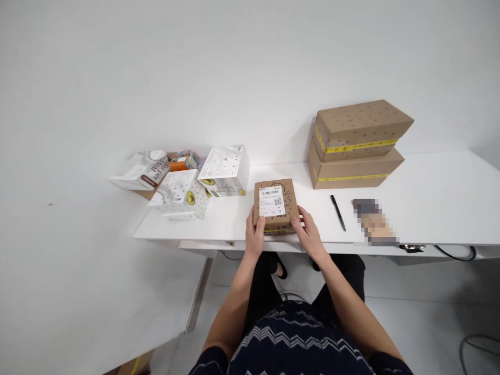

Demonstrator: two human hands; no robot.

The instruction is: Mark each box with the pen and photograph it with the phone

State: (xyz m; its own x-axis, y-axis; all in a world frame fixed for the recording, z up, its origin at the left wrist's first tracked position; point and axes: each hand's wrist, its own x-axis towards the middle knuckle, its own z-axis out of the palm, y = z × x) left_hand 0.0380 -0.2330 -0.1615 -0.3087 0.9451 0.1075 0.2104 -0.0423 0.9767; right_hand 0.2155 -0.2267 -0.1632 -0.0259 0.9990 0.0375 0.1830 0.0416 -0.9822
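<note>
A small brown cardboard box [289, 208] sits near the front edge of the white table, directly before me. On its top are a white shipping label [270, 202] and dark handwritten marks, and yellow tape shows low on its front. My left hand [255, 234] grips the box's left front corner, thumb on the top edge. At the right front corner, my right hand [308, 232] holds it the same way. The undersides of my fingers are hidden along the box's sides. A black pen [338, 212] lies to the right of the box.
Two larger cardboard boxes with yellow tape, the upper one [359, 125] on the lower one [347, 174], stand at the back right. White printed cartons [224, 169] and a small orange box [183, 161] cluster at left. A pixelated flat item [375, 223] lies near the table's [437, 208] front edge.
</note>
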